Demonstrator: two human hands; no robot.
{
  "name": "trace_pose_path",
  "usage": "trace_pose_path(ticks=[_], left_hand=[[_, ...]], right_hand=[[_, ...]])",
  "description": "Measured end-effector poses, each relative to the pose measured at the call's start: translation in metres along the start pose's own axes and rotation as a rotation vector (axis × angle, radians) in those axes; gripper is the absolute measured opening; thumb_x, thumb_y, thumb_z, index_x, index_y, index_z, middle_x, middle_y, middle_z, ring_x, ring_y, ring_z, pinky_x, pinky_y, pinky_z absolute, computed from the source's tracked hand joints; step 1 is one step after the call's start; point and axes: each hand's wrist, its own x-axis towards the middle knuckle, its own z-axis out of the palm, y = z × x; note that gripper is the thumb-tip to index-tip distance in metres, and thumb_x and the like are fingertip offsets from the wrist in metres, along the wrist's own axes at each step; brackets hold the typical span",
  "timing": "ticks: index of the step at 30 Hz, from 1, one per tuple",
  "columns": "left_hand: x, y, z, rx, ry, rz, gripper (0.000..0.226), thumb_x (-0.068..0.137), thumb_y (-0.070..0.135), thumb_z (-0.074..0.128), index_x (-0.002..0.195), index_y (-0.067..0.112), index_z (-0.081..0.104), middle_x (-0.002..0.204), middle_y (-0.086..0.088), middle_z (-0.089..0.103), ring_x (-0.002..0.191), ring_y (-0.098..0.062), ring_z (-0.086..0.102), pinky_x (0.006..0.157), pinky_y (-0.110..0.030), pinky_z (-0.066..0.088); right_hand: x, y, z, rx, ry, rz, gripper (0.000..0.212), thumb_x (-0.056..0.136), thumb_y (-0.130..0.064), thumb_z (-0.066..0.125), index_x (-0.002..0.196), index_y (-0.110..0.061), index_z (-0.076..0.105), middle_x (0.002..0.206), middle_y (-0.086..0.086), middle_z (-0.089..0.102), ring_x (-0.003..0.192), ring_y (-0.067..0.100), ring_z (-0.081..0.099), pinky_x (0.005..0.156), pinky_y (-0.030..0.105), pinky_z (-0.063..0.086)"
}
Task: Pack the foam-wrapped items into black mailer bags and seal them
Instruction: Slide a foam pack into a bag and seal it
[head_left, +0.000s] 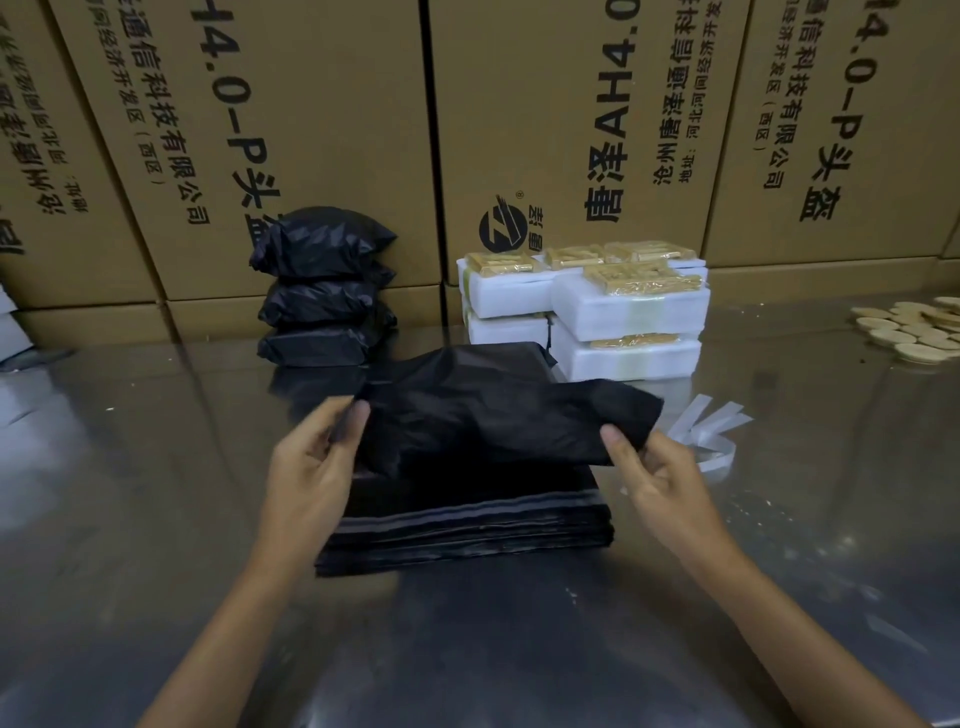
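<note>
Both hands are up on one black mailer bag (498, 415), held just above the stack of flat mailer bags (467, 535) lying mid-table toward the near edge. Left hand (311, 467) pinches the bag's left end between thumb and fingers; right hand (654, 473) pinches its right end the same way. The bag looks bulged and creased; what's inside can't be seen.

Three packed black bags (324, 291) are piled against the cardboard cartons (545, 104) at the table's far edge, left of centre. Right of them, also at the far edge, sits a pile of foam-wrapped items (623, 312): white foam blocks in two layers, with yellowish film-wrapped pieces on top. The held bag's far side overlaps the lower front of that pile in view; contact can't be judged.

White strips (711, 426) lie on the table (156, 467) just right of the right hand. A cluster of pale round discs (914, 332) sits at the far right edge. The table surface is shiny and reflective.
</note>
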Motion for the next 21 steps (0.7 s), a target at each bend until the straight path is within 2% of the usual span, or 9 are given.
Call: trace_pose_path(ticks=[1, 2, 5, 7, 11, 14, 16, 19, 21], left_hand=[[0.002, 0.001, 0.001, 0.033, 0.024, 0.031, 0.018, 0.099, 0.034, 0.053, 0.098, 0.028, 0.070, 0.094, -0.010, 0.067, 0.088, -0.016, 0.061, 0.080, -0.040, 0.051], [0.003, 0.003, 0.002, 0.049, 0.055, 0.064, 0.019, 0.100, 0.036, 0.051, 0.097, 0.027, 0.067, 0.089, -0.011, 0.063, 0.081, -0.016, 0.057, 0.073, -0.038, 0.048], [0.008, 0.013, 0.007, 0.053, 0.138, 0.167, 0.019, 0.102, 0.042, 0.050, 0.090, 0.031, 0.061, 0.072, 0.011, 0.054, 0.068, 0.000, 0.047, 0.062, -0.015, 0.038], [0.014, 0.015, 0.011, 0.077, 0.168, 0.173, 0.023, 0.101, 0.046, 0.050, 0.091, 0.029, 0.061, 0.074, 0.005, 0.057, 0.068, -0.002, 0.051, 0.061, -0.016, 0.040], [0.031, 0.000, 0.020, 0.300, 0.157, -0.003, 0.023, 0.100, 0.040, 0.051, 0.090, 0.023, 0.063, 0.078, 0.001, 0.064, 0.075, -0.016, 0.060, 0.067, -0.035, 0.046], [0.043, -0.024, 0.029, 0.546, 0.047, -0.280, 0.028, 0.101, 0.034, 0.051, 0.107, 0.010, 0.066, 0.100, -0.010, 0.068, 0.098, -0.032, 0.062, 0.082, -0.044, 0.050], [0.041, -0.039, 0.039, 0.621, -0.077, -0.431, 0.028, 0.100, 0.032, 0.054, 0.109, 0.009, 0.068, 0.105, -0.016, 0.068, 0.104, -0.037, 0.061, 0.088, -0.043, 0.050], [0.029, -0.052, 0.057, 0.663, -0.176, -0.493, 0.027, 0.101, 0.032, 0.053, 0.108, 0.009, 0.066, 0.106, -0.019, 0.066, 0.102, -0.037, 0.060, 0.077, -0.035, 0.045], [0.023, -0.056, 0.065, 0.719, -0.164, -0.463, 0.030, 0.102, 0.034, 0.048, 0.111, 0.009, 0.063, 0.107, -0.019, 0.065, 0.101, -0.039, 0.059, 0.073, -0.036, 0.042]], right_hand=[[0.003, -0.007, 0.000, 0.014, 0.029, -0.010, 0.029, 0.091, -0.040, 0.055, 0.077, -0.016, 0.064, 0.064, -0.020, 0.061, 0.060, -0.005, 0.055, 0.060, 0.007, 0.038], [0.005, -0.014, -0.001, 0.013, 0.051, -0.037, 0.028, 0.095, -0.034, 0.055, 0.071, -0.020, 0.057, 0.058, -0.022, 0.054, 0.054, -0.006, 0.049, 0.055, 0.006, 0.036], [0.010, -0.033, -0.004, 0.024, 0.092, -0.121, 0.024, 0.103, -0.015, 0.051, 0.085, -0.027, 0.061, 0.066, -0.028, 0.062, 0.062, -0.011, 0.057, 0.059, 0.003, 0.040], [0.016, -0.042, -0.004, 0.009, 0.147, -0.135, 0.020, 0.104, -0.018, 0.051, 0.090, -0.025, 0.062, 0.070, -0.021, 0.064, 0.064, -0.005, 0.058, 0.059, 0.007, 0.041], [0.033, -0.033, 0.001, -0.164, 0.195, 0.032, 0.027, 0.102, -0.027, 0.053, 0.079, -0.014, 0.053, 0.056, -0.005, 0.046, 0.054, 0.013, 0.042, 0.052, 0.030, 0.029], [0.043, -0.013, 0.004, -0.488, 0.141, 0.206, 0.026, 0.100, -0.025, 0.053, 0.078, -0.013, 0.053, 0.064, -0.002, 0.053, 0.069, 0.024, 0.052, 0.057, 0.033, 0.033], [0.048, 0.000, 0.010, -0.550, -0.010, 0.361, 0.022, 0.099, -0.023, 0.054, 0.078, -0.017, 0.056, 0.077, 0.003, 0.060, 0.086, 0.030, 0.059, 0.069, 0.033, 0.039], [0.051, 0.010, 0.014, -0.492, -0.165, 0.527, 0.019, 0.099, -0.023, 0.054, 0.084, -0.020, 0.064, 0.094, 0.004, 0.066, 0.101, 0.026, 0.061, 0.084, 0.032, 0.044], [0.052, 0.011, 0.014, -0.474, -0.185, 0.547, 0.025, 0.100, -0.024, 0.052, 0.077, -0.022, 0.062, 0.089, 0.001, 0.066, 0.098, 0.025, 0.061, 0.083, 0.033, 0.044]])
